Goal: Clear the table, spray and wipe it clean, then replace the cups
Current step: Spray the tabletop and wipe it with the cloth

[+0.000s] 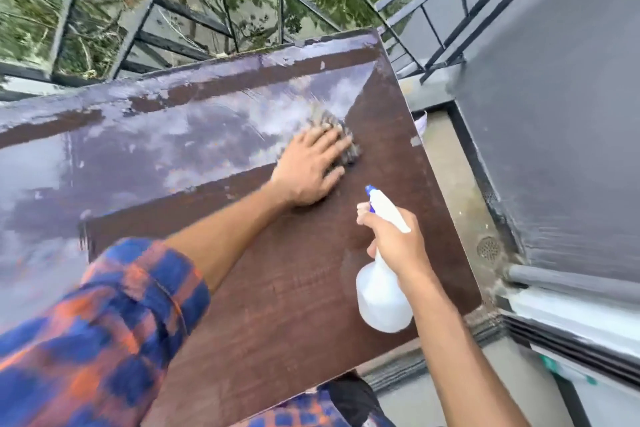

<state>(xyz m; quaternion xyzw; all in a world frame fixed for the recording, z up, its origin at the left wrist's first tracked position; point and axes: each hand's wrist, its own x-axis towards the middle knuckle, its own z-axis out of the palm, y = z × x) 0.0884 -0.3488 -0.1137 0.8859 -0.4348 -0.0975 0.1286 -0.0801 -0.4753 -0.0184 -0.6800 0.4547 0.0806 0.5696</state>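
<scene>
A brown wooden table (284,270) fills the view, its far half wet and shiny. My left hand (308,166) lies flat with straight fingers on a grey checked cloth (329,123), pressing it onto the tabletop near the far right corner. My right hand (394,239) grips the neck of a white spray bottle (381,298) with a blue nozzle, held above the table's right side, nozzle pointing away from me. No cups are in view.
A black metal railing (221,14) runs behind the table, with foliage beyond. A grey wall (554,114) stands to the right. The floor strip (453,184) along the table's right edge has a round drain (488,248).
</scene>
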